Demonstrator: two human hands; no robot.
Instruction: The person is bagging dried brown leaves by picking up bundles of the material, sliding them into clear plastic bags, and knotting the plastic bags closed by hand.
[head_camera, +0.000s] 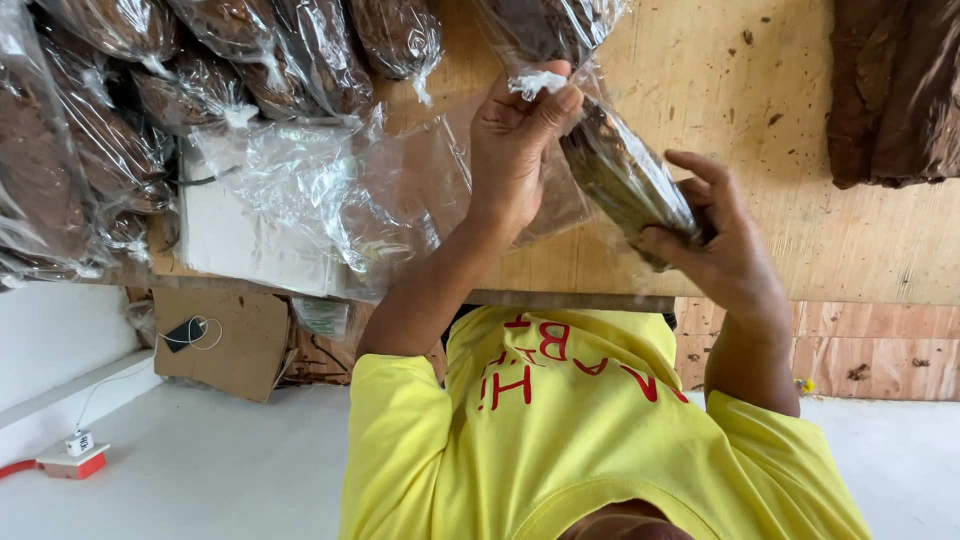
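**Q:** What have your hands got?

**Me:** One clear bag (600, 130), raised just above the plywood table (800, 230). Inside it is a tight bundle of leaves (625, 185), brownish green and tilted, with its lower end towards me. My left hand (515, 150) has thumb and fingers pinched together on the bunched plastic at the bag's mouth. My right hand (725, 245) cups the lower end, fingers curled and clamped around the bundle through the film.

**Q:** What could go wrong from here?

**Me:** Three risks, as I judge it. The film is thin and stretched, so pulling hard at the pinch could tear it. If my right hand loosens, the bundle's weight hangs on the pinch alone and the bag could slip to the table. Squeezing too hard could crack the leaves (they look dry, though I can't tell through the plastic).

**Q:** Other containers nearby?

**Me:** To my left is a heap of filled bags (100, 130), each with a dark brown bundle and its neck gathered shut. Beside them, nearer me, lie slack empty bags (300, 190), crumpled and overlapping, holding nothing that I can see. At the far right, well apart, is a loose leaf stack (890, 90), unbagged, lying on the table.
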